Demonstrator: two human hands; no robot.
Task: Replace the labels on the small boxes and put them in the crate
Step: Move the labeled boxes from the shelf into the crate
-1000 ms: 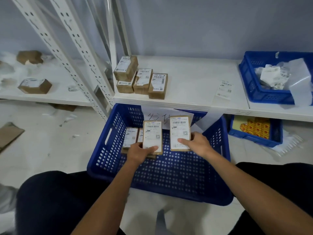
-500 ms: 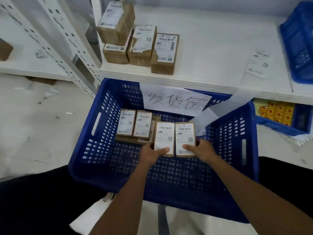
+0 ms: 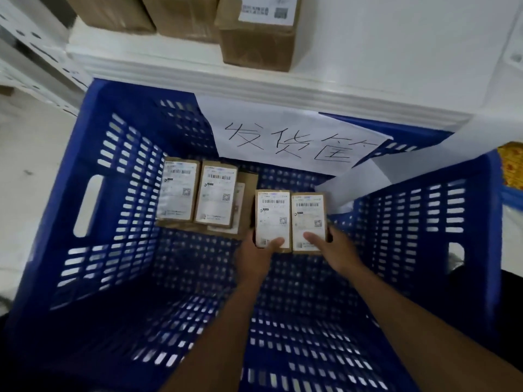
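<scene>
Cardboard boxes (image 3: 273, 216) face-up, long axes front-to-back.

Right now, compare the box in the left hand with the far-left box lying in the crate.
The left-hand box is gripped by the left hand, thumb on its label; the far-left box is touched by no hand. The left-hand box is mid-crate beside a second held box; the far-left box lies near the crate's left wall. Both are brown cardboard with a white barcode label facing up.

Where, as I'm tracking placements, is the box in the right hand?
Head view: the right hand's box is inside the blue crate, right of centre, beside the left hand's box.
</scene>
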